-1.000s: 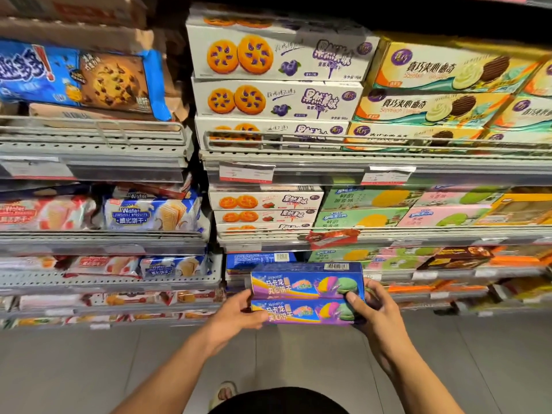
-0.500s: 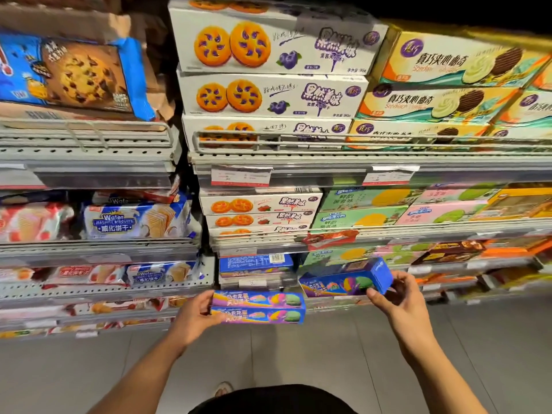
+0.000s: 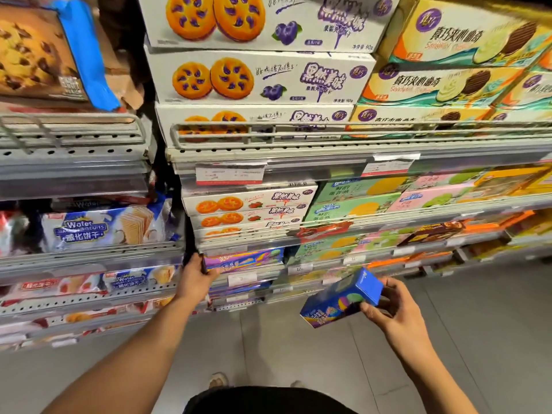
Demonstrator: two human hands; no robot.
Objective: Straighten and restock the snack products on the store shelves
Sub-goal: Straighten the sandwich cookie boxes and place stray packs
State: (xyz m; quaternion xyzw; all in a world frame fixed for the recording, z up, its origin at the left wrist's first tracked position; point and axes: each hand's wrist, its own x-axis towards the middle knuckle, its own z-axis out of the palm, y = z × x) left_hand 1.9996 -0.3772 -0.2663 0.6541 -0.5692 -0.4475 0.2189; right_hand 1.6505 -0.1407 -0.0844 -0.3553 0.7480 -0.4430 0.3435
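The left hand (image 3: 195, 276) holds the purple box (image 3: 243, 259) on its shelf (image 3: 370, 258), probably seating it; the right hand (image 3: 394, 309) grips the blue box (image 3: 340, 300) tilted, seemingly waiting.

The blue-and-white wafer packs (image 3: 104, 230) on the left shelf read "Wafer", the white blueberry biscuit boxes (image 3: 260, 77) carry "90g" at a corner, and the yellow sandwich-cookie boxes (image 3: 442, 85) say "Sandwich".

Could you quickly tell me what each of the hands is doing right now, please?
Left hand: grips the end of a purple rectangular cardboard biscuit box on the shelf.
Right hand: holds a blue rectangular cardboard biscuit box, tilted, off the shelf.
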